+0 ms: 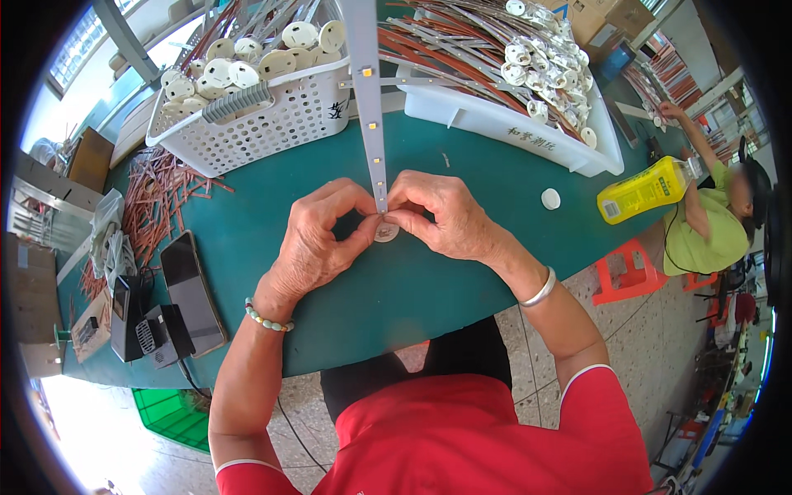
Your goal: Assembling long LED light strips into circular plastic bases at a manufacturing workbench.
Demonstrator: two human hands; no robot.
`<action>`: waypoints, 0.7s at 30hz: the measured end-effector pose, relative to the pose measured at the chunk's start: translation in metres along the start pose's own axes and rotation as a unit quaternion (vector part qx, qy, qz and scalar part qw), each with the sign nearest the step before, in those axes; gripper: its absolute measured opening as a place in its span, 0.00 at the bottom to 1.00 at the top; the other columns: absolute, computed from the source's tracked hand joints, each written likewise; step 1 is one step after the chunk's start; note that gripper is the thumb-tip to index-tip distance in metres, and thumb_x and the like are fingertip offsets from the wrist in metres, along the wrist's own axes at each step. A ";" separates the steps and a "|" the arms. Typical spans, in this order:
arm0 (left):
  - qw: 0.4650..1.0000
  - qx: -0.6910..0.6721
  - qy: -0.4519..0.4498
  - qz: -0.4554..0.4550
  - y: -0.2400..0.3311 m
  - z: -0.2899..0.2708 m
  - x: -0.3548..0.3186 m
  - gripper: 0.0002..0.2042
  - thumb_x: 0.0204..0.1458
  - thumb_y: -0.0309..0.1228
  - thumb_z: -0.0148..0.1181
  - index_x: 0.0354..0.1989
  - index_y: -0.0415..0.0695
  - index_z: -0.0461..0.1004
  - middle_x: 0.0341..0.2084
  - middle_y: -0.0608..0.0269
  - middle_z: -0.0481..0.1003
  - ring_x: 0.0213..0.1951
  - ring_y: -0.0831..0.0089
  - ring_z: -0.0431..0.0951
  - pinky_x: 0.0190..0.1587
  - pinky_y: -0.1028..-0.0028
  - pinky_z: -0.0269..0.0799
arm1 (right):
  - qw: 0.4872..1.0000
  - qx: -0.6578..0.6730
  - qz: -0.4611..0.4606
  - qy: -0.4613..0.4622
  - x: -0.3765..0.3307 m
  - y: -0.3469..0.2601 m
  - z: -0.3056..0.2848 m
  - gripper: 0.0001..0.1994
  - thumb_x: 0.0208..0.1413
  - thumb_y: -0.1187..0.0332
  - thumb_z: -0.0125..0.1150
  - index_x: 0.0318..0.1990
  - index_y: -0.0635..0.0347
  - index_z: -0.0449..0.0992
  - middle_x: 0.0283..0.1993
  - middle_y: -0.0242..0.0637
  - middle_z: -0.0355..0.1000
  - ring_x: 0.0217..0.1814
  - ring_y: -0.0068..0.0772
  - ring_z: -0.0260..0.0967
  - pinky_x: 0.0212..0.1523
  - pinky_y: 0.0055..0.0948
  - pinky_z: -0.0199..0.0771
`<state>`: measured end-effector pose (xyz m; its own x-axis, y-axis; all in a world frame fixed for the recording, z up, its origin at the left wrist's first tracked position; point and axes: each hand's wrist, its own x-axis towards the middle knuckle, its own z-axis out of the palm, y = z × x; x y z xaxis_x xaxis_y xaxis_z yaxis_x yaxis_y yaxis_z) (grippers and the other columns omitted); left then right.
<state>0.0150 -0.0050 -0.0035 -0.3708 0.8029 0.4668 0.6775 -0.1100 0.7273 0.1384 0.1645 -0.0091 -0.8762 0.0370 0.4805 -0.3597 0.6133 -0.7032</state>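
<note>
From where I stand, the left hand [326, 233] and right hand [441, 216] pinch, thumb to finger, the six-o'clock end of a pale strip [369, 101] over a small white disc [386, 233], apparently unfinished, whether joined I can't tell, while more discs [299, 35] crowd a basket [309, 125] at eleven o'clock.

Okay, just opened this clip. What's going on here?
Someone's two bare hands are at work over a green table. The left hand and right hand meet, fingertips pinched, at the near end of a pale strip dotted with small yellow squares, by a small white disc. Whether strip and disc are joined is hard to tell. Farther back, a white basket and a white bin hold many more strips and discs.
</note>
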 end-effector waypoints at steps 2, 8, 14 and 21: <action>1.000 0.014 -0.007 -0.009 0.001 0.000 -0.001 0.06 0.45 0.19 0.65 0.28 0.39 0.74 0.25 0.62 0.74 0.26 0.69 0.75 0.28 0.73 0.69 | 1.000 0.000 0.007 -0.011 0.000 0.000 0.000 0.06 0.52 0.79 0.65 0.34 0.65 0.73 0.32 0.36 0.72 0.31 0.28 0.74 0.31 0.26 0.76; 1.000 -0.004 -0.008 -0.009 0.000 0.003 -0.001 0.05 0.46 0.19 0.65 0.28 0.39 0.74 0.25 0.62 0.73 0.26 0.70 0.74 0.28 0.73 0.69 | 0.997 0.069 0.028 0.026 0.003 -0.012 -0.008 0.08 0.51 0.77 0.67 0.37 0.63 0.74 0.32 0.34 0.72 0.29 0.26 0.73 0.31 0.26 0.74; 1.000 -0.005 0.000 -0.004 0.000 0.002 -0.001 0.05 0.46 0.20 0.66 0.29 0.39 0.74 0.25 0.62 0.73 0.26 0.71 0.74 0.28 0.73 0.70 | 0.999 0.003 -0.026 0.041 0.010 -0.018 0.000 0.06 0.53 0.76 0.66 0.34 0.64 0.73 0.32 0.37 0.71 0.29 0.33 0.72 0.30 0.28 0.72; 1.000 -0.001 -0.002 -0.015 -0.002 0.004 -0.003 0.05 0.46 0.20 0.66 0.29 0.39 0.74 0.25 0.62 0.73 0.25 0.70 0.73 0.28 0.73 0.69 | 0.996 -0.020 -0.085 0.028 0.015 -0.013 0.003 0.06 0.54 0.77 0.62 0.34 0.65 0.70 0.31 0.41 0.66 0.29 0.46 0.68 0.29 0.36 0.68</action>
<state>0.0167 -0.0046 -0.0084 -0.3884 0.8081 0.4428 0.6646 -0.0872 0.7421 0.1285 0.1543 0.0058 -0.7839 -0.0266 0.6203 -0.4870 0.6459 -0.5879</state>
